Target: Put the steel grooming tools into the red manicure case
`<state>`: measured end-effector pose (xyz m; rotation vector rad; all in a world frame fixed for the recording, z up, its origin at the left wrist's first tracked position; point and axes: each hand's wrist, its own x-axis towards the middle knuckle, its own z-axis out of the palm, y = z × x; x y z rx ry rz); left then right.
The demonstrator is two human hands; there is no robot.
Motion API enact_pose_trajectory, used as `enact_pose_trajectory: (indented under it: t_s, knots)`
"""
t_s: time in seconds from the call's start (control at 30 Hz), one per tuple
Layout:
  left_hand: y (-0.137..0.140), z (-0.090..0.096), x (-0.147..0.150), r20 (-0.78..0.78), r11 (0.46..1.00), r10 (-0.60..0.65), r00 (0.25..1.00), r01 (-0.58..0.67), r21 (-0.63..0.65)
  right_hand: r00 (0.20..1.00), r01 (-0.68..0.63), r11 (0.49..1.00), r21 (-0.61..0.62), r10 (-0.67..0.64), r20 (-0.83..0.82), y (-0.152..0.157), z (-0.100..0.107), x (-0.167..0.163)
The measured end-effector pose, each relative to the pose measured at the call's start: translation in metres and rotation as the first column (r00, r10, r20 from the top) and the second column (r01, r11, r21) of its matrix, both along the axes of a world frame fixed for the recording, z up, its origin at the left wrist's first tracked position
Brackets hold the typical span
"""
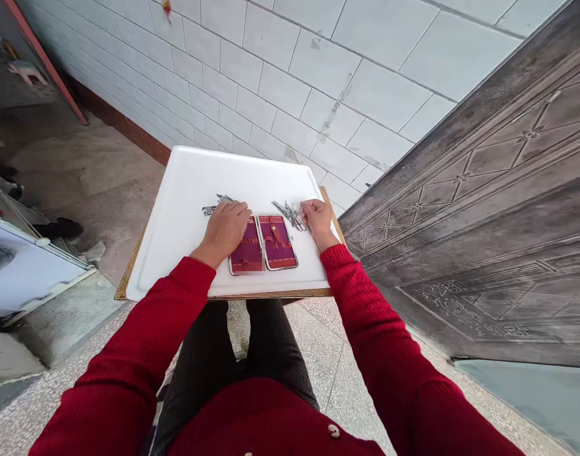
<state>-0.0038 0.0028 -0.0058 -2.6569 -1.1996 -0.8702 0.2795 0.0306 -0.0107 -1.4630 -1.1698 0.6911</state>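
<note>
An open manicure case [281, 263] with a purple-red lining and a row of small loops lies on the white tabletop [185, 183]. My left hand [226, 229] rests over the upper left corner of the case, its fingers stretched out and covering that part. Beyond its fingertips lie small metal nail tools [209, 209], partly hidden by the hand. To the right of the case, several metal tools, small scissors [298, 221] among them, lie in a loose pile. My right hand [317, 216] is at the pile's right edge, thumb and fingers pinched together; what they hold is too small to make out.
A white tiled wall [280, 82] stands behind the table. On the right is a dark carved door panel [461, 183]. A white-sided object [28, 272] stands on the floor at the left, beside the table's wooden edge [123, 288].
</note>
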Motion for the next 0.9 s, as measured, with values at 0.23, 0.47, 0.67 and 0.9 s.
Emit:
enact_pose_trajectory:
  t_s: [0.23,0.47,0.67,0.9]
  knots:
    - [0.0,0.013,-0.022,0.122,0.993,0.116,0.986,-0.119,0.015,0.999,0.018,0.999,0.034,-0.017,-0.03,0.006,-0.016,0.002]
    - [-0.073,0.024,-0.042,0.075,0.998,0.038,0.996,-0.034,-0.053,0.912,-0.066,0.983,0.171,-0.011,0.411,-0.013,-0.003,-0.013]
    - [-0.125,-0.006,-0.052,0.021,0.994,0.009,1.0,-0.006,-0.107,0.626,-0.503,0.854,0.136,0.251,0.738,-0.025,0.002,-0.036]
    - [-0.13,-0.012,-0.047,0.083,0.998,0.014,0.996,-0.009,-0.069,0.488,-0.592,0.806,-0.014,0.372,0.789,-0.021,0.001,-0.043]
